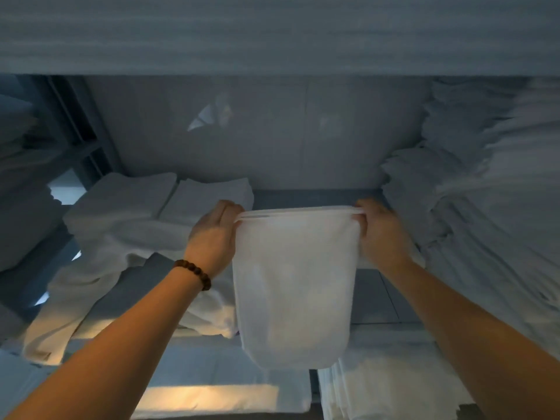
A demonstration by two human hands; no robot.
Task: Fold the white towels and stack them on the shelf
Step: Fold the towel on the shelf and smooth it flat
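A white towel [294, 286] hangs doubled over in front of me, its top edge stretched level between my hands. My left hand [213, 234], with a bead bracelet on the wrist, pinches the top left corner. My right hand [380, 234] pinches the top right corner. The towel's rounded lower end hangs free in front of the shelf [315, 197]. Two folded white towels [169, 198] lie side by side on the shelf at the left.
A tall stack of folded linen [485, 189] fills the right side of the shelf. A loose crumpled towel [100, 268] drapes over the shelf's left front. More folded linen [212, 386] lies below. Another shelf board [272, 34] runs overhead.
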